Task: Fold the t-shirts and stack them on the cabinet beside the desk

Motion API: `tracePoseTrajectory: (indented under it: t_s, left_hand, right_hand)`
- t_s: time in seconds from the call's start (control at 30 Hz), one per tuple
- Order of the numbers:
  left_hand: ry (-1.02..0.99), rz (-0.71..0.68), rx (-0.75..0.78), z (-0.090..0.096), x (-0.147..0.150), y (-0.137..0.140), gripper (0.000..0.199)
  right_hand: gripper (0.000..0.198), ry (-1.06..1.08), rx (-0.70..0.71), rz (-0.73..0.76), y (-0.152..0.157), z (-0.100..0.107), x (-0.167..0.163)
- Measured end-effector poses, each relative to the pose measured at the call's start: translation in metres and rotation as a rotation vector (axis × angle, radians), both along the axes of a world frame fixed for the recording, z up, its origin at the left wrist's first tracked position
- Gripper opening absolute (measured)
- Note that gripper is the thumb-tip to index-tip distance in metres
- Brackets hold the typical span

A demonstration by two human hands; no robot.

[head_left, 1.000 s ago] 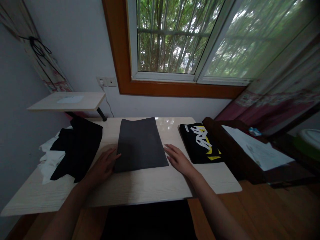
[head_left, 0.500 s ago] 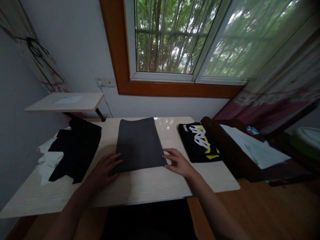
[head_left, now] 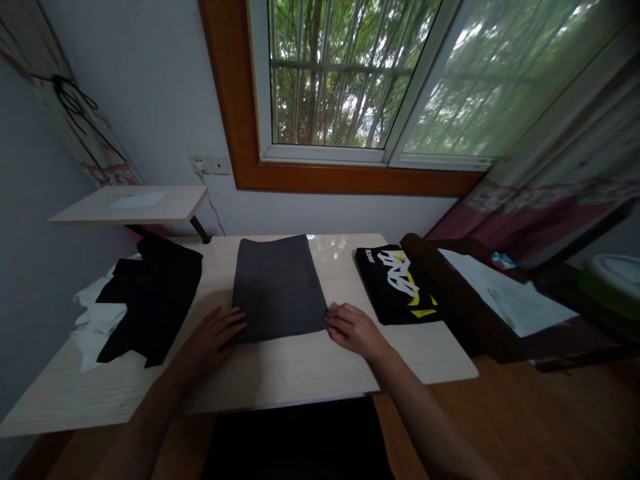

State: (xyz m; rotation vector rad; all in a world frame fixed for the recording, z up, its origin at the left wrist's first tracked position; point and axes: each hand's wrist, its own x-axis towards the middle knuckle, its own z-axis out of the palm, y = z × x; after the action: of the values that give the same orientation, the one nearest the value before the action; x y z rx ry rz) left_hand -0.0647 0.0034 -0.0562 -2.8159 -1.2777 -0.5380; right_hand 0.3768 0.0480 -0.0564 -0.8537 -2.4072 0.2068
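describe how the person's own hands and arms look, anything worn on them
The left hand and right hand are both bare, with no gloves and no rings that can be made out. No sleeves, watch or bracelet show on the slim forearms. In the dim light, finer details such as the nails are hard to tell.

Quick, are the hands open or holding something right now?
Left hand: open, over the left edge of the gray cloth.
Right hand: partly curled at its right edge; can't tell if it's pinching.
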Motion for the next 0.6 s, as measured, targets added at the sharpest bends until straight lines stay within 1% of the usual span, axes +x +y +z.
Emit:
tracePoseTrajectory:
  t_s: [0.13,0.3,0.5,0.6]
  left_hand:
    - [0.001,0.009,-0.029,0.002,0.003,-0.002,0.056]
    - [0.021,0.040,-0.036,0.001,0.013,-0.001,0.060]
    - [0.016,0.061,-0.016,0.000,0.020,0.004,0.064]
    - [0.004,0.061,-0.014,0.000,0.021,0.006,0.066]
  right_hand:
    - [0.028,0.050,0.008,-0.018,0.002,0.000,-0.003]
    - [0.025,0.181,-0.019,-0.059,0.005,0.003,-0.007]
    - [0.020,0.304,-0.053,-0.138,0.003,0.017,-0.017]
    - [0.020,0.344,-0.052,-0.145,0.004,0.024,-0.023]
